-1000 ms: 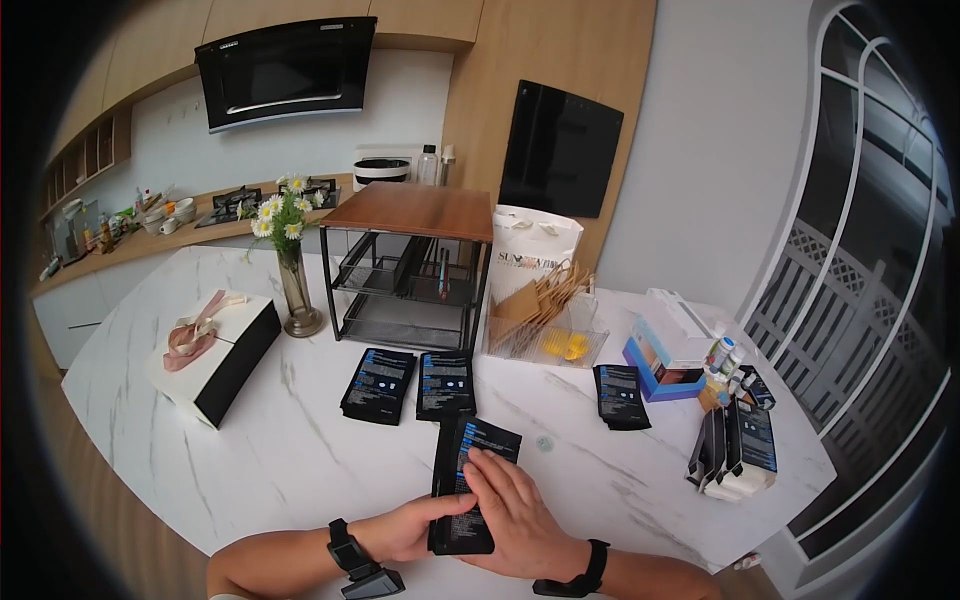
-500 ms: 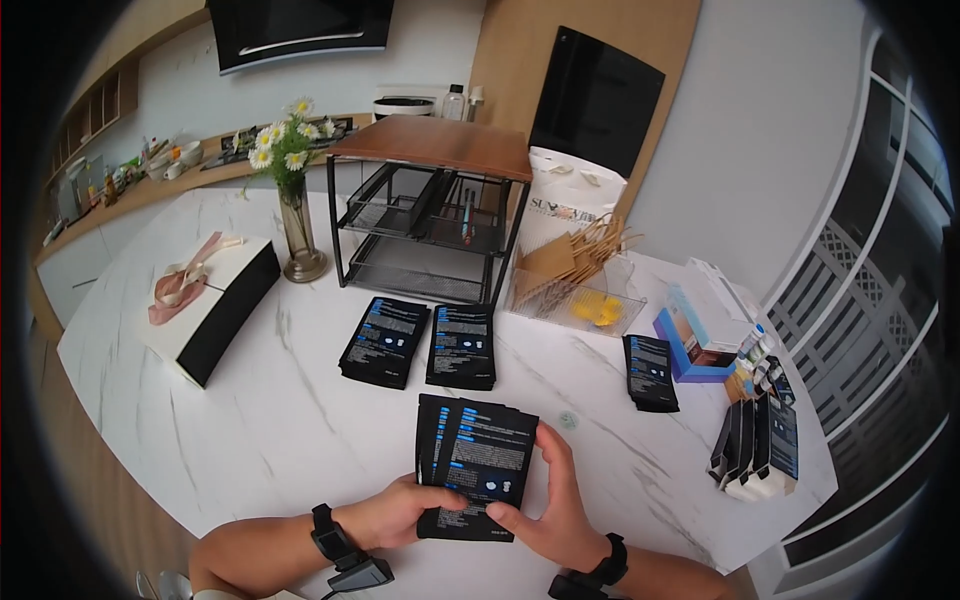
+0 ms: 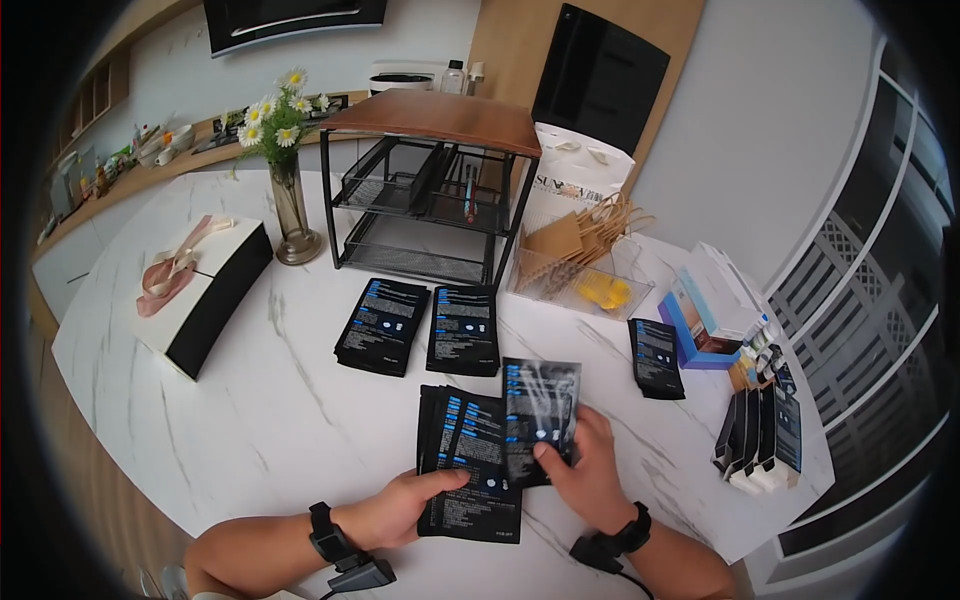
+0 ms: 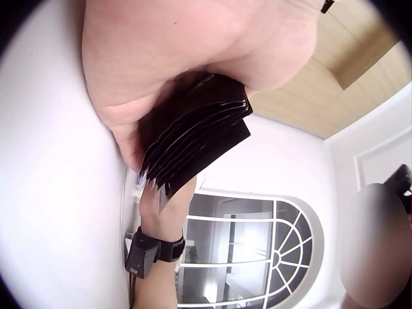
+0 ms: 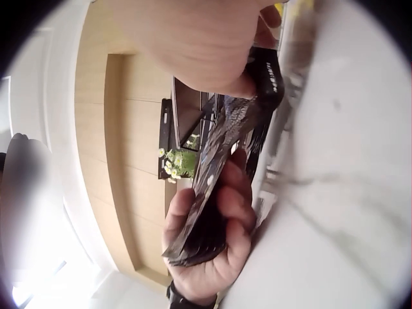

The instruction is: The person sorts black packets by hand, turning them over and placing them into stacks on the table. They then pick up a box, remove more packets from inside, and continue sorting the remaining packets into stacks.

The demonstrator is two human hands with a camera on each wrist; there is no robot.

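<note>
My left hand [image 3: 395,508] grips a fanned stack of flat black packets [image 3: 468,515] with blue and white print, its thumb lying across the top one. In the left wrist view, the stacked edges of the packets [image 4: 193,138] show below the palm. My right hand [image 3: 592,468] pinches a glossy black packet [image 3: 540,400] by its lower right part, just right of the stack and overlapping its edge in the head view. Beyond my hands, two neat piles of like packets, a left pile [image 3: 383,328] and a right pile [image 3: 463,330], lie side by side on the table.
Another packet pile [image 3: 656,360] lies to the right, near a blue box [image 3: 700,330] and opened black-and-white boxes [image 3: 755,440]. A wood-topped rack [image 3: 430,125], a flower vase [image 3: 293,215] and a clear bin [image 3: 580,285] stand behind. A ribboned white box [image 3: 195,295] is left.
My right hand has gone from lying over the stack to holding its edge, then moved right and forward with a packet drawn off it. My left hand keeps hold of the stack. The head view has tilted down.
</note>
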